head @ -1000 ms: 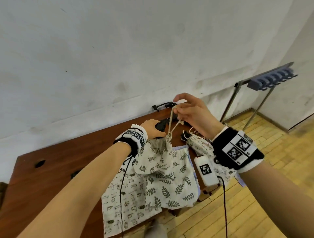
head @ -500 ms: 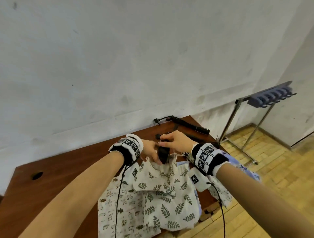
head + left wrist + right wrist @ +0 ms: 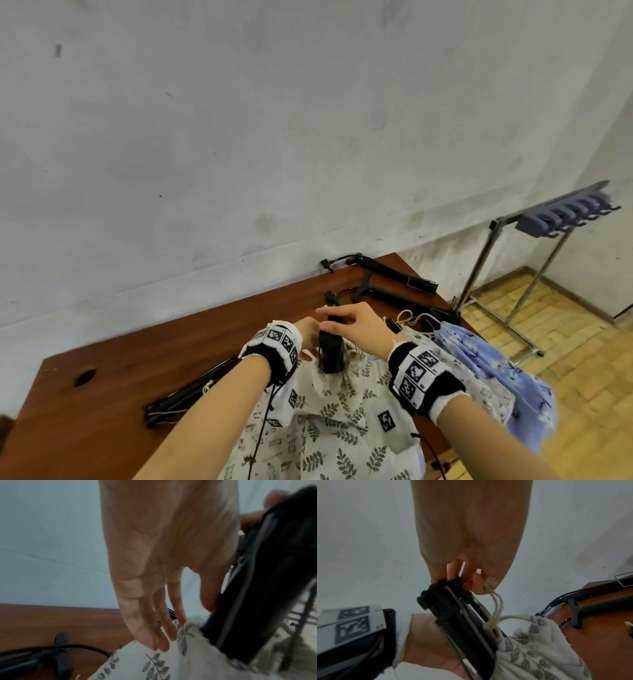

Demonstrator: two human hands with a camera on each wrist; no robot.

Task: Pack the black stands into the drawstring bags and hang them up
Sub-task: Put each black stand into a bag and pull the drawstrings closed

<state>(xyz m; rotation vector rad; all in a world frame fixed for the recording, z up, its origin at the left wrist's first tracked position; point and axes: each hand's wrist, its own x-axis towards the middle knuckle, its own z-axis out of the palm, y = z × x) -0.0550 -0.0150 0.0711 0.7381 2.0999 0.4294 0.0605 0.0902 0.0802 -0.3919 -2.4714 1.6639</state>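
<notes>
At the near edge of the reddish-brown wooden table (image 3: 144, 370) lies a cream cloth drawstring bag printed with grey-green leaves (image 3: 342, 404), its lower part hanging over that edge, on top of another cream bag with small dark prints (image 3: 260, 455). A folded black plastic stand (image 3: 330, 353) sticks up, tilted, out of the leaf bag's gathered mouth, its lower part inside the cloth.

The right hand (image 3: 356, 327) sits on top of the stand: its fingertips (image 3: 467, 584) are curled onto the stand's upper end, and the thumb and a finger pinch the knotted ends of the bag's cream drawstring cord (image 3: 494, 605), which runs down beside the stand into the bag mouth. The left hand (image 3: 308, 330) is at the left of the stand; its fingers (image 3: 154, 628) are nearly straight, tips reaching down to the bag's rim, while the thumb lies against the stand's side.

Left of the bags lies another folded black stand (image 3: 191, 390). To the right, at the right edge, a blue floral bag (image 3: 486, 359) drapes over the table. Near the far right corner lie more black stands (image 3: 394, 274). Beyond the table, on the wooden floor, is a metal rack with a row of blue-grey hooks (image 3: 561, 216).
</notes>
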